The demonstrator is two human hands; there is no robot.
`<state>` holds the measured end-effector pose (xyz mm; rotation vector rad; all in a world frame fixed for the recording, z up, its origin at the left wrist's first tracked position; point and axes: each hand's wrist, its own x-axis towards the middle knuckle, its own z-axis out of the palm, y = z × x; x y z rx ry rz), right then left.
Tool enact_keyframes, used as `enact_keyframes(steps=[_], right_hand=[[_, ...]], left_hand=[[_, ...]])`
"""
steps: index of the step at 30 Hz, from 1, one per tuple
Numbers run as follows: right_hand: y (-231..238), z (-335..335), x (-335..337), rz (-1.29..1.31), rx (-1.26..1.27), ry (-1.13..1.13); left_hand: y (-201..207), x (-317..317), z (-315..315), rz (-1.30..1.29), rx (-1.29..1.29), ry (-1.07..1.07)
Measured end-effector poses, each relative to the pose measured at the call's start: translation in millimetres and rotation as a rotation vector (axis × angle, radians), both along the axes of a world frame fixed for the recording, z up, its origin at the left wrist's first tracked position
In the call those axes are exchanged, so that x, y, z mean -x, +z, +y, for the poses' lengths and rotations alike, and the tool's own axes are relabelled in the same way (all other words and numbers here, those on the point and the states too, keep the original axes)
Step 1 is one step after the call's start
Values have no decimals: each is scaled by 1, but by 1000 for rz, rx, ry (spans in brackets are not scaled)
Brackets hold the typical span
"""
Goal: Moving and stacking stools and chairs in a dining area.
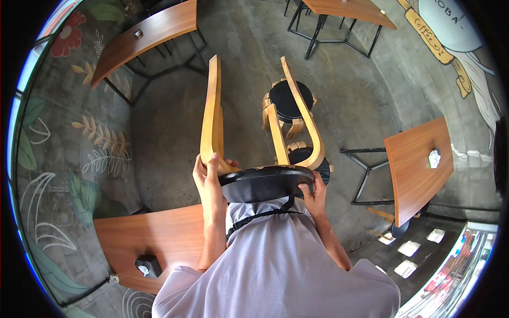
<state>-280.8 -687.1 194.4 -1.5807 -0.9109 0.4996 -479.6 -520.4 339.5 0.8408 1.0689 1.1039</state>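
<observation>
Against my waist I hold a stool tipped on its side, its round black seat (265, 185) near me and its bent pale wooden legs (211, 106) pointing away. My left hand (209, 175) is wrapped round the seat's left edge, where a leg joins it. The right edge is gripped by my right hand (314, 193), thumb on the black padding. Past the held legs, to the right, stand more black-topped wooden stools: a far one (289, 100) that looks stacked, and a nearer one (324, 170) partly hidden behind the held stool.
Wooden tables with black metal legs stand around me: one at far left (154, 34), one at far right (352, 9), one at right (419, 164) and one at near left (154, 233). A black tissue box (148, 266) sits on the near-left table. Grey concrete floor (164, 122) lies between them.
</observation>
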Motion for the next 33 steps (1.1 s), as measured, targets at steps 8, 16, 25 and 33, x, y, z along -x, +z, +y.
enact_keyframes(steps=[8,16,25,33], right_hand=[[-17,20,-18,137,84,-233],[-20,99,-31,146,197,-501],[7,223,-58,198,285,-788],[7,290,-75,291,267,-942]], left_hand=[[-22,-65,73,48,53,-289],[-50,-134,192,101,120,-505],[-88,-211,337,117,263,-697],[-125,-272,408,87,427,-878]])
